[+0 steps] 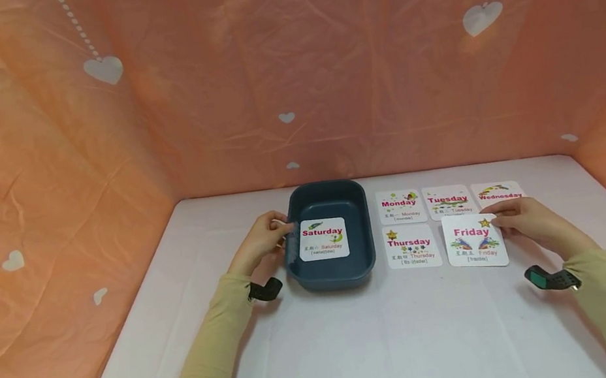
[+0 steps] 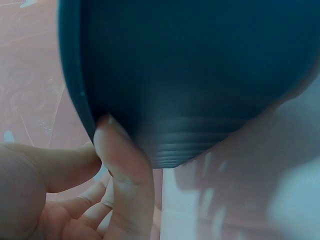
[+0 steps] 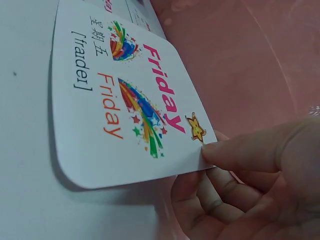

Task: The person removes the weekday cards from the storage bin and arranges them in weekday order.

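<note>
My left hand (image 1: 261,240) grips the left rim of a dark blue plastic box (image 1: 335,276); in the left wrist view the thumb and a finger pinch its wall (image 2: 200,75). Inside the box lies a Saturday card (image 1: 323,239), face up. The right hand (image 1: 540,224) pinches a Friday card (image 1: 475,247) by its upper right corner, thumb on the printed face (image 3: 115,165). That card is just over the table, right of the Thursday card (image 1: 411,246). Above them lie the Monday (image 1: 401,207), Tuesday (image 1: 448,201) and Wednesday (image 1: 498,193) cards, the last partly behind the right hand.
A white cloth covers the table (image 1: 387,347). Orange curtains (image 1: 321,80) with white hearts hang behind it and at both sides. Black bands sit at both wrists, the right band (image 1: 552,278) with a green part.
</note>
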Demonstrator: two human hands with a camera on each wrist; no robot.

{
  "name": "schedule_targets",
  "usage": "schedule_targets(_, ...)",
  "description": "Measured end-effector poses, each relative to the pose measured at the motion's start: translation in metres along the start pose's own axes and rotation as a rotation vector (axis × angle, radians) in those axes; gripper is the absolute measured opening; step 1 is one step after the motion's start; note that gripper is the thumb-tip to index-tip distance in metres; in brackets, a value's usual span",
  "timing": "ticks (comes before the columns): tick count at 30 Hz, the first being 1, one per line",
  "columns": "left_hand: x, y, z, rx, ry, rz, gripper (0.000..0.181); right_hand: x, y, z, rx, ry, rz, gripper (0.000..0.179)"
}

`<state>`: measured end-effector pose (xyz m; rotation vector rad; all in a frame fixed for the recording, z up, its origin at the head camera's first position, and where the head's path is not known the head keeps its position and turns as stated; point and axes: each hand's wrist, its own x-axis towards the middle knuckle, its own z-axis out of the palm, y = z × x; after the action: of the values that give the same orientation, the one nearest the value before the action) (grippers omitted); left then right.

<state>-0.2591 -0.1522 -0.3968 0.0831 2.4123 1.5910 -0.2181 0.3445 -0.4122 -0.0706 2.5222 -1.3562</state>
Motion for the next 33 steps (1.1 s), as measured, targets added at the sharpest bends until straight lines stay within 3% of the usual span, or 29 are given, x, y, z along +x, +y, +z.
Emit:
schedule_targets(5, 0.000, 0.001, -0.001, 0.000, -0.004, 0.010, 0.024, 0.003, 0.000, 0.002, -0.048, 0.013, -0.049, 0.039)
schedule_targets(12, -0.001, 0.003, -0.001, 0.000, 0.004, 0.004, 0.023, 0.008, -0.003, 0.006, -0.138, 0.039, -0.024, 0.044)
schedule_targets(17, -0.002, 0.002, 0.000, 0.005, 0.010, 0.004, 0.023, 0.009, -0.001, 0.011, -0.210, 0.080, -0.061, 0.041)
schedule_targets(23, -0.003, 0.002, 0.000, 0.009, 0.017, 0.008, 0.022, 0.008, -0.003, 0.014, -0.239, 0.126, -0.090, 0.040)
schedule_targets(33, -0.004, 0.000, 0.001, -0.016, 0.009, -0.007, 0.024, 0.004, -0.001, 0.016, -0.263, 0.169, -0.071, 0.040)
